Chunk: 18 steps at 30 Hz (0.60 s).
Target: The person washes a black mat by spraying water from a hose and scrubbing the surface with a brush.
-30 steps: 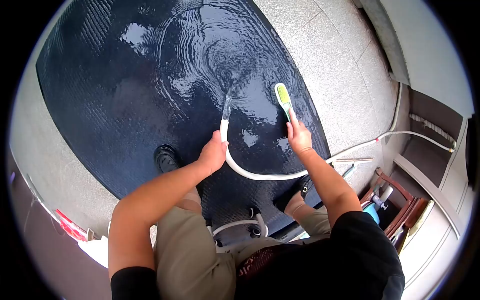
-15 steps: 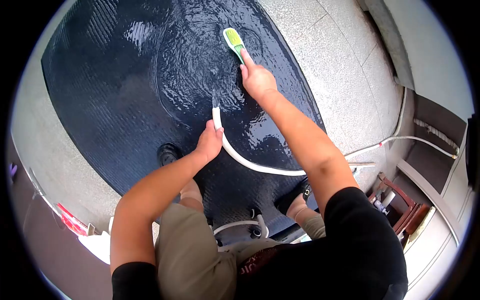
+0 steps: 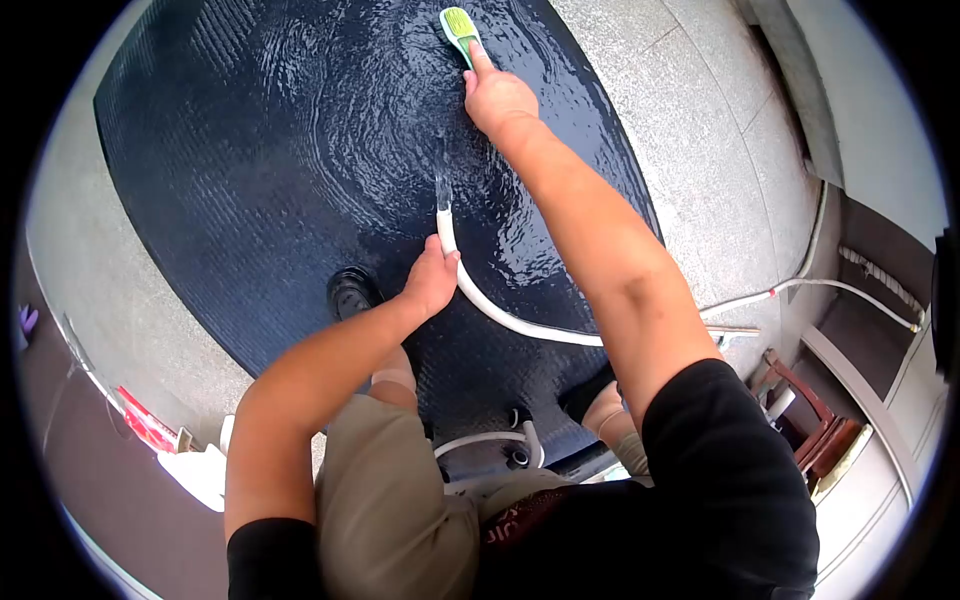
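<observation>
Wet black mat (image 3: 200,220); your left fingers (image 3: 433,246) closed round a white flexible hose (image 3: 500,317), water (image 3: 444,185) running; right fingers (image 3: 482,62) gripping a pale-green oval brush (image 3: 458,28), yellow-green face up.

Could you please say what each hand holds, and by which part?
Left hand: white hose, near its open end. Right hand: green brush, by its handle.

Hose (image 3: 500,317) and brush (image 3: 459,23) over mat (image 3: 210,205)

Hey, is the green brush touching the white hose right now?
Apart. The head view shows the right hand holding the green brush well beyond the open end of the white hose, with wet black mat visible between them.
</observation>
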Tool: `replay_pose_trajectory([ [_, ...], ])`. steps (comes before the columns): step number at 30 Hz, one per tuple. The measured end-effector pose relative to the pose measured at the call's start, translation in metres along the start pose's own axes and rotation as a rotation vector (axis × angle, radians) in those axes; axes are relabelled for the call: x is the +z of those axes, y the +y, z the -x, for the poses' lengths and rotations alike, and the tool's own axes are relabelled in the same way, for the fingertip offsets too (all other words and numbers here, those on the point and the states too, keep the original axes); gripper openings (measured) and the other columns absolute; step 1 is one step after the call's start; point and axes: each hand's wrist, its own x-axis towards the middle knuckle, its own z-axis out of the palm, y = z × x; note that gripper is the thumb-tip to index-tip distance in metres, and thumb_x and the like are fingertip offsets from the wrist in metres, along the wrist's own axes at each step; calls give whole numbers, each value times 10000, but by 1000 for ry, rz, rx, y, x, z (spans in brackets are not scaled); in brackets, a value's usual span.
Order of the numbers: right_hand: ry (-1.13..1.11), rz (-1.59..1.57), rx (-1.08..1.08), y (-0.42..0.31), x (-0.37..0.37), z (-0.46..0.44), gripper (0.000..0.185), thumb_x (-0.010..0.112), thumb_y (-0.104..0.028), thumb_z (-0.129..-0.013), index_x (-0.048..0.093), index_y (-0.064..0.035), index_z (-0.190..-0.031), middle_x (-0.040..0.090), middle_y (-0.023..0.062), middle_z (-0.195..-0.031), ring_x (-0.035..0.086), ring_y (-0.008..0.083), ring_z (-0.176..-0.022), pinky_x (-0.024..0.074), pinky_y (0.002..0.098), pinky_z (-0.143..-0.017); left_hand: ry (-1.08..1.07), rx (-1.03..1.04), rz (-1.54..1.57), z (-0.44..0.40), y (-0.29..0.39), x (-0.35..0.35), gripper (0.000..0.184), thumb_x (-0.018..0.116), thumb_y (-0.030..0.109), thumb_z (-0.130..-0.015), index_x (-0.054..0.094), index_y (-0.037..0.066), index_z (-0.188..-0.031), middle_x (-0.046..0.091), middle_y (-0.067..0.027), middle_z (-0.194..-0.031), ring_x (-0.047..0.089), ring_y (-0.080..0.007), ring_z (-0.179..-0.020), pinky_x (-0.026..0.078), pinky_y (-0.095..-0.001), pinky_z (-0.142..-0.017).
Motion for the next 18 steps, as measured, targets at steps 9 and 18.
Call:
replay_pose_trajectory([
  [9, -116, 196, -7, 68, -4, 126, 533, 455, -325, -972, 269, -357, -1470, 637, 210, -771, 651, 355, -660, 531, 477, -628, -104, 136, -55, 18, 23, -9, 252, 501, 187, -951, 409, 4, -1098, 607, -267, -962, 584, -458, -925, 449, -502, -798],
  [18, -72, 25, 97, -10, -30, -22, 498, 387, -348, -981, 303, -257, -1463, 662, 182, -1048, 633, 356, -973, 489, 456, -853, -30, 206, -81, 13, 49, -12, 239, 511, 193, -947, 418, 9, -1068, 624, -253, -926, 595, -445, -896, 451, -508, -788],
])
